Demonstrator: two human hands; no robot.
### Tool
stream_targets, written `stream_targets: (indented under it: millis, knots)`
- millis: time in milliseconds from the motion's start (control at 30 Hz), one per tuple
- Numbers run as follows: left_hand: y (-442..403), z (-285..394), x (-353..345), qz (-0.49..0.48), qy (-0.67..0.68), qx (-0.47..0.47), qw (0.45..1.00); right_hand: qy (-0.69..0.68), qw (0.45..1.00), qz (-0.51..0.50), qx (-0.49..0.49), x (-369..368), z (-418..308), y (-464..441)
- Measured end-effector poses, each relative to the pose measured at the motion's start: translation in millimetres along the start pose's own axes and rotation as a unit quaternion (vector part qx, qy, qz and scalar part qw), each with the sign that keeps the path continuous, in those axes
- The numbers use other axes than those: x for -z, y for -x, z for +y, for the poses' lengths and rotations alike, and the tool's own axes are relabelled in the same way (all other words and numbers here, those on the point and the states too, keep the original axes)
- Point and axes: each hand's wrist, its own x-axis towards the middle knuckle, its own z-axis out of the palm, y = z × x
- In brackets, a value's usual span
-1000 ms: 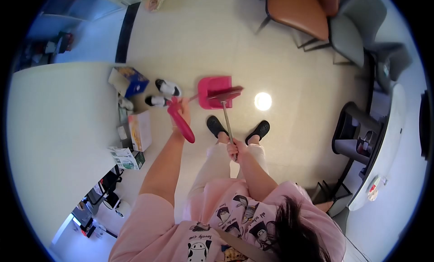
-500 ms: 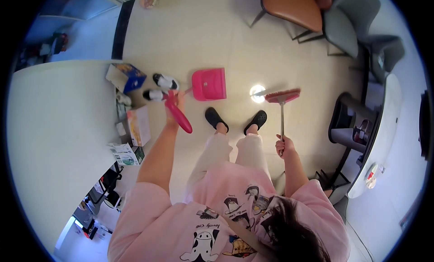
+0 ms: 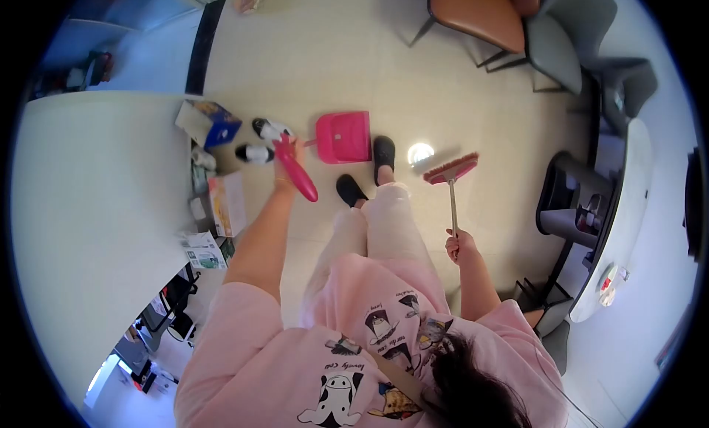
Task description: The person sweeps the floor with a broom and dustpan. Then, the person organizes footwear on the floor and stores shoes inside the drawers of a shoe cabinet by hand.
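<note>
My left hand [image 3: 286, 175] is closed around the pink handle [image 3: 299, 178] of a dustpan. The dustpan's pink pan [image 3: 344, 138] lies at floor level in front of my feet, its wide edge toward the right. In my right hand [image 3: 459, 245] I grip the thin metal stick of a broom [image 3: 453, 169]. Its pink head with reddish bristles is held out ahead on the right, apart from the dustpan. One black clog [image 3: 383, 155] is beside the pan's right edge; the other clog [image 3: 351, 190] is just below the pan.
Black-and-white shoes [image 3: 255, 154] sit left of the dustpan, near a blue box [image 3: 220, 124] and other cartons [image 3: 226, 204] along the white cabinet [image 3: 103, 206]. Brown and grey chairs [image 3: 476, 18] stand at the upper right. A white table [image 3: 613, 228] with a black chair runs along the right.
My right foot has stepped forward and left, up to the dustpan's edge. The broom head has swung slightly left and tilted. My left hand and the dustpan handle have shifted slightly.
</note>
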Motion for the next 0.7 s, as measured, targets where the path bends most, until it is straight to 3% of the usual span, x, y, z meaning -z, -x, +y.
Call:
stream_targets:
  millis: [167,233,300,333,433,500,567,667,700]
  knots:
    - [7,29,13,-0.011,-0.065,0.025,0.997,0.195,0.97,0.067,0.127,-67,14,-45]
    - [8,45,19,0.04,0.134,0.162,0.977,0.228,0.957,0.082,0.158,-107,20,-65]
    - [9,44,16,0.039,0.123,0.159,0.979,0.286,0.937,0.089,0.179,-143,23,-114]
    - [9,44,14,0.034,0.115,0.151,0.981,0.287,0.937,0.09,0.176,-161,24,-120]
    - [4,56,15,0.045,0.132,0.152,0.978,0.314,0.946,-0.048,0.064,-208,27,-118]
    - [-1,70,21,0.041,0.139,0.185,0.972,0.317,0.943,-0.095,0.022,-208,36,-103]
    - [-2,67,20,0.048,0.149,0.217,0.964,0.369,0.917,-0.135,0.061,-191,43,-83]
    - [1,57,17,0.072,0.084,0.133,0.985,0.474,0.857,-0.096,0.178,-156,49,-46]
    - [5,57,17,0.083,0.12,0.161,0.976,0.522,0.818,-0.073,0.231,-148,44,-35]
